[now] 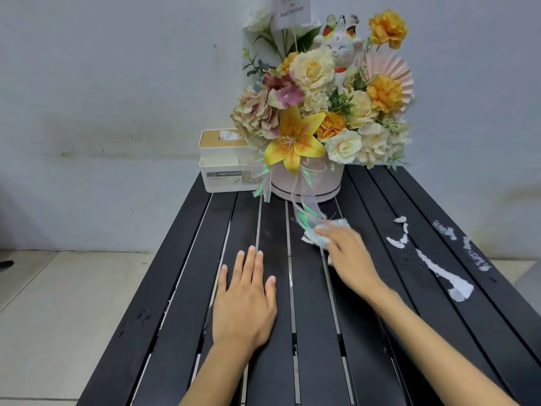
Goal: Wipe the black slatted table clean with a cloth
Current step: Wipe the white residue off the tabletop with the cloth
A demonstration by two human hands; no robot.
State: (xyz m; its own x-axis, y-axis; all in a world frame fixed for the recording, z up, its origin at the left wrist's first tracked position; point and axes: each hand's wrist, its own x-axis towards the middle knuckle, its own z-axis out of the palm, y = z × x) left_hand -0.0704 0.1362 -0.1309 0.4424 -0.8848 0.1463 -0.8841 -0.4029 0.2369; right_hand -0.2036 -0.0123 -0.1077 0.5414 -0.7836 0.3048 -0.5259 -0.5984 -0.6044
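the pale cloth (322, 234) is lying bunched on the middle of the black slatted table (316, 332), toward its far end. the right hand (348, 254) is pressing it down, its blurred fingers lying fairly straight and close together. the left hand (246, 297) is resting flat just left, fingers straight and slightly spread. white smears (445, 275) are streaking the right slats. a flower box (307, 186) and a tissue holder (225, 177) are standing at the far end.
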